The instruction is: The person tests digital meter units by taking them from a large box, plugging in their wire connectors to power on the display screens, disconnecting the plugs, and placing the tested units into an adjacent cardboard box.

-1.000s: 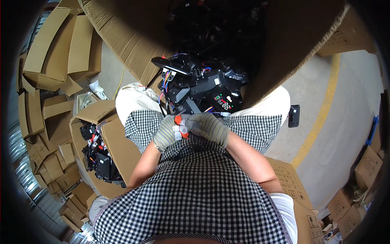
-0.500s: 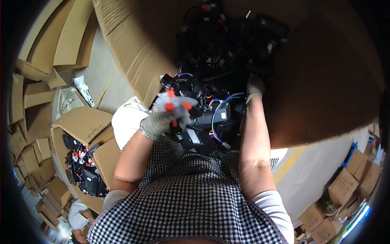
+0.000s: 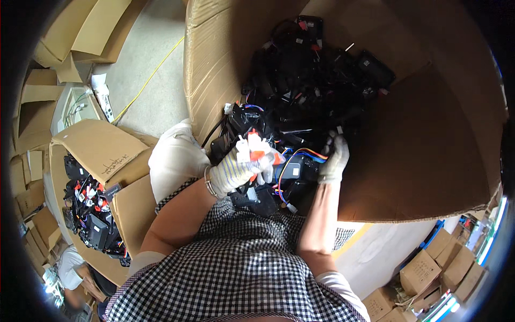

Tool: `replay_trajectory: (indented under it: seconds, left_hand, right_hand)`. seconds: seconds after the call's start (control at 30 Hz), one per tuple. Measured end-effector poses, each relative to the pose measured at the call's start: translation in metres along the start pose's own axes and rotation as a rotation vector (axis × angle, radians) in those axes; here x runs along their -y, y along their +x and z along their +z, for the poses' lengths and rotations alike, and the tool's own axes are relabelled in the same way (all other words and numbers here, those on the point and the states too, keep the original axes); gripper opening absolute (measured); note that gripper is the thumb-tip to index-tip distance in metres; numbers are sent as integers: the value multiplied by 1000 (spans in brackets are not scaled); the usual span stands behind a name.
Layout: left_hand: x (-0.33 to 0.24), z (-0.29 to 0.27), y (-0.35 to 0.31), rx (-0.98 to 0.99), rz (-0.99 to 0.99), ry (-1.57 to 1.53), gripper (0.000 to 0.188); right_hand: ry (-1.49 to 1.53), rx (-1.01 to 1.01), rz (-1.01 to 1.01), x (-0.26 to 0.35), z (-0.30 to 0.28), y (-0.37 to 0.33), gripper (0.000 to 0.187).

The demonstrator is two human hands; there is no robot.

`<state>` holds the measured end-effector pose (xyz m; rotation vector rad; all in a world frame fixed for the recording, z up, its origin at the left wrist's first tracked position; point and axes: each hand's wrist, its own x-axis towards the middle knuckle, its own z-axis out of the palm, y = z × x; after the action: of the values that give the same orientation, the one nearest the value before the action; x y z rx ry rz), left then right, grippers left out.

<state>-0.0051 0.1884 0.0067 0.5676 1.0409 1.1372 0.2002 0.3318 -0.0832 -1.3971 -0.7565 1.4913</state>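
Note:
My left hand [image 3: 233, 173], in a striped knit glove, is closed round several white and orange plastic connectors [image 3: 254, 145]. They stick out past its fingers and thumb. My right hand [image 3: 335, 162], gloved too, has bent fingers at the end of a bundle of coloured wires [image 3: 307, 154]; its fingertips are partly lost in shadow. Between the hands a black box-shaped device [image 3: 293, 170] with a white label lies close to my apron. The wires loop over it, and a white plug [image 3: 291, 207] hangs at their lower end.
A big open carton [image 3: 209, 70] rises in front, holding a dark heap of black devices and cables [image 3: 300, 80]. At left stands a smaller carton [image 3: 99, 145] with similar devices [image 3: 96, 228]. A yellow cord [image 3: 153, 78] crosses the floor. Another person [image 3: 72, 268] is at lower left.
My left hand has moved right with the connectors, over the black device. My right hand has drawn back toward me, the wires moving along with it. The whole view has shifted.

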Motion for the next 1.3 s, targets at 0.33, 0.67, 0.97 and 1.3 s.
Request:
replay_trajectory:
  seconds: [0.33,0.67,0.97,1.3]
  left_hand:
    - [0,5,-1,-50,-38,43,33]
    - [48,-10,-4,-78,256,-64,34]
    - [88,18,-106,-620,298,-128,48]
    - [82,30,-113,-312,234,-291,30]
  right_hand:
    - [-604,468,-427,49,-37,-137,30]
    - [-650,462,-1128,140,8,-136,12]
    - [-1525,633,-840,-36,-11,-136,12]
    - [511,157,49,-19,-7,-88,29]
